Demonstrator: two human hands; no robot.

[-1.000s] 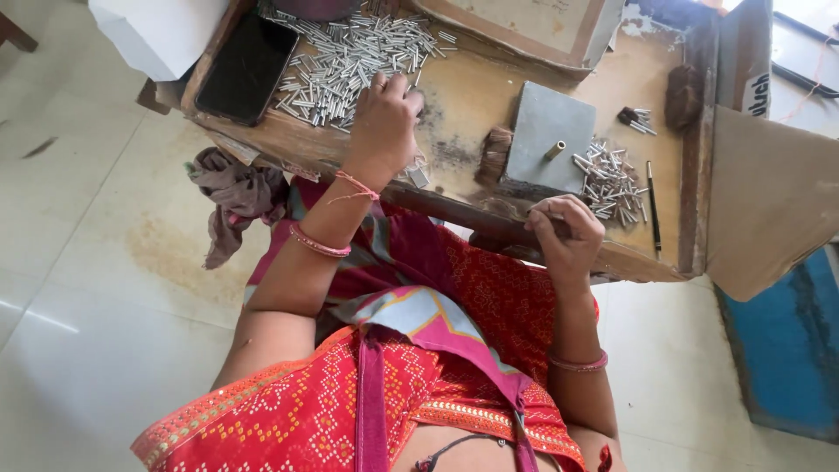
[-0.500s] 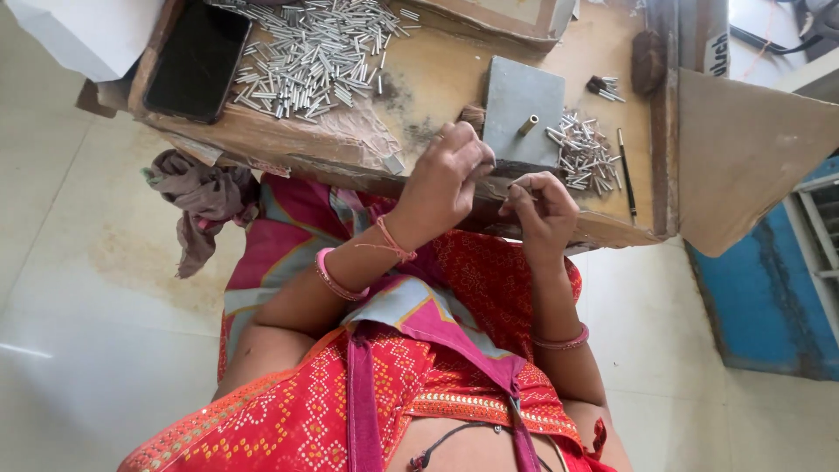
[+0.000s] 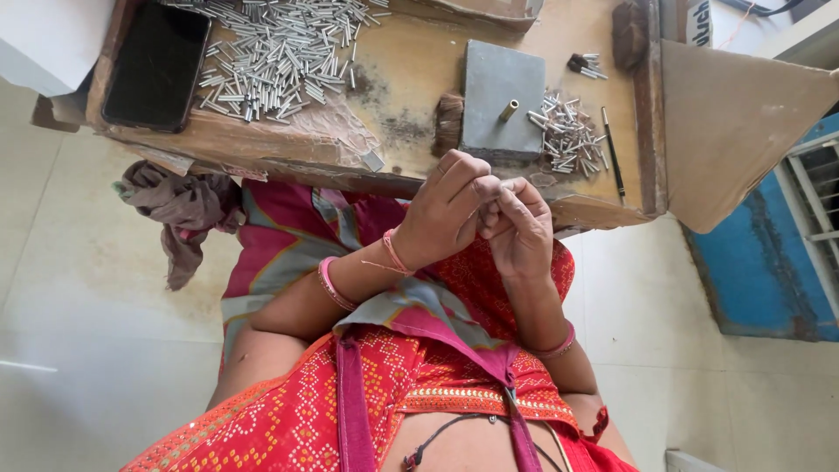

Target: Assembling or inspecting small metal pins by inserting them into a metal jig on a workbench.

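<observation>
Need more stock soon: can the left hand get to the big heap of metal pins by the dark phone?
Probably yes. The left hand is pinched together with the right hand at the table edge, and nothing lies between it and the big heap of metal pins.

A small home workshop for hand assembly. A worn, stained wooden bench (image 3: 393, 70) spans the top of the frame, with a heap of short metal tubes (image 3: 280, 48) at upper left and a smaller pile (image 3: 568, 135) at upper right beside a grey metal block (image 3: 498, 100). Brushes (image 3: 450, 122) lie on it; a rag (image 3: 179, 210) hangs at left over a tiled floor (image 3: 87, 350).
</observation>
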